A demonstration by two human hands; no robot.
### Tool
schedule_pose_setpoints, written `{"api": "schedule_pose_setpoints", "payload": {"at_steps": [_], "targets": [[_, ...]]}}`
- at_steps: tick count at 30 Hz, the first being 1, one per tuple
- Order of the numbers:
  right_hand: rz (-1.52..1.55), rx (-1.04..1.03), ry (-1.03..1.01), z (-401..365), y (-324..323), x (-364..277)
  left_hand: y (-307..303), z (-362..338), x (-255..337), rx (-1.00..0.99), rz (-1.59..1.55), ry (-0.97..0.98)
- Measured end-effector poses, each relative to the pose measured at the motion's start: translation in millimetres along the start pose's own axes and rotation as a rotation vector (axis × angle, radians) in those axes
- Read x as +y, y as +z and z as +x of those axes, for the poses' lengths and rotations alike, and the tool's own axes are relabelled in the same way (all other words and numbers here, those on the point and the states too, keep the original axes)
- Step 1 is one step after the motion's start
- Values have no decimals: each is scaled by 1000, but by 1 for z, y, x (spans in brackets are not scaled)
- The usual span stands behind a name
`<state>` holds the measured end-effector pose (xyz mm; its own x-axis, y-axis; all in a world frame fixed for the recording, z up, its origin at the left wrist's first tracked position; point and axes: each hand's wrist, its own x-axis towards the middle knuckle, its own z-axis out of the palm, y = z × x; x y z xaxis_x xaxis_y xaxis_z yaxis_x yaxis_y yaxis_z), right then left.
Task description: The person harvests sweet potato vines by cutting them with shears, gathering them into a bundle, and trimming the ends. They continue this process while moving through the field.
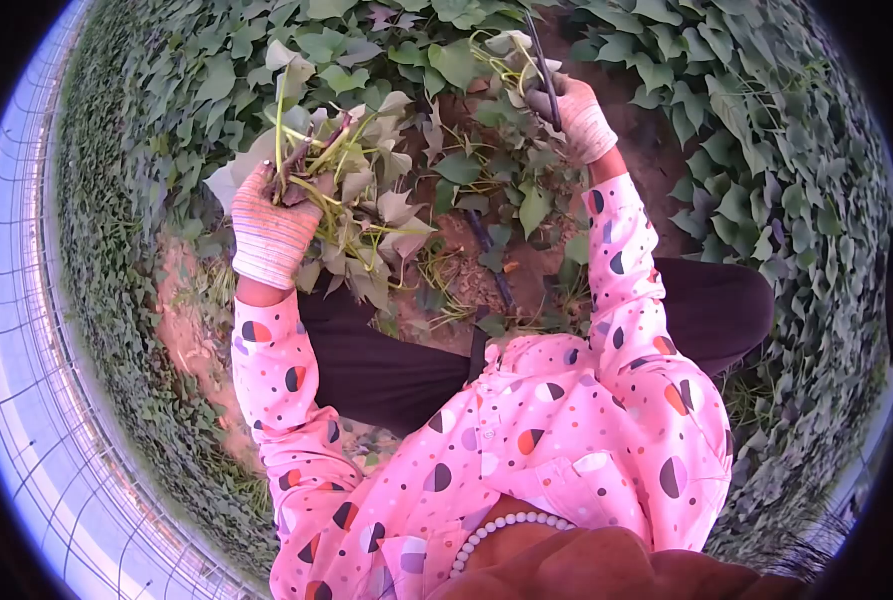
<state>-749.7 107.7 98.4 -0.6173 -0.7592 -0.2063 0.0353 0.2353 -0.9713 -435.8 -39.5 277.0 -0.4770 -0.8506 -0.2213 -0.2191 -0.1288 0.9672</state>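
My left hand (274, 225), in a striped work glove, is closed around a bunch of leafy vine cuttings (351, 190). The stems point up and right out of the fist, and pale undersides of leaves show. Further forward on the right, my gloved right hand (574, 118) is closed on a thin, dark, blade-like tool (542, 70) that slants up and to the left. A few green stems with leaves (506, 62) lie right at its fingertips, beside the tool. The lower part of the tool is hidden in the fingers.
Dense leafy vines (746, 150) spread ahead and on both sides. Between my knees, bare brown soil (456, 262) shows with loose stems and a dark pipe-like strip (493, 258). My bent legs in dark trousers (376, 365) frame this patch. A wire-like grid (26, 330) curves along the left edge.
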Motion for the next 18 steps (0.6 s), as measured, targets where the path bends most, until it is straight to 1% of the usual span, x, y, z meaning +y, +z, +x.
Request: {"api": "schedule_pose_setpoints", "payload": {"at_steps": [1, 2, 3, 5, 7, 8, 9, 10, 12, 13, 14, 15, 17, 18], "targets": [[44, -120, -36, -19, 7, -46, 6, -4, 5, -87, 88, 94], [41, -175, -134, -28, 17, -68, 13, -9, 9, -168, 170, 196], [18, -262, -167, -44, 26, -96, 19, -13, 14, -241, 239, 303], [-130, -472, -169, -66, 40, -137, 35, -17, 8, -279, 28, 359], [-55, -588, -167, -85, 59, -160, 36, -15, -3, -455, -81, 283], [-34, -573, -142, -92, 65, -167, 35, -18, -6, -441, 122, 320], [-13, -555, -120, -96, 70, -170, 37, -20, 5, -389, 297, 258], [-12, -476, -184, -98, 72, -169, 35, -21, 7, -379, 235, 275], [26, -464, -223, -104, 71, -174, 33, -21, 8, -384, 136, 312], [30, -435, -184, -110, 71, -179, 34, -23, 11, -394, 98, 333], [35, -405, -145, -116, 71, -183, 34, -25, 14, -376, 149, 372], [41, -375, -106, -121, 71, -188, 36, -25, 11, -366, 8, 330], [235, -450, -193, -135, 71, -193, 31, -19, 2, -357, 144, 503], [206, -436, -209, -140, 70, -196, 33, -23, 6, -357, 77, 424]]}}
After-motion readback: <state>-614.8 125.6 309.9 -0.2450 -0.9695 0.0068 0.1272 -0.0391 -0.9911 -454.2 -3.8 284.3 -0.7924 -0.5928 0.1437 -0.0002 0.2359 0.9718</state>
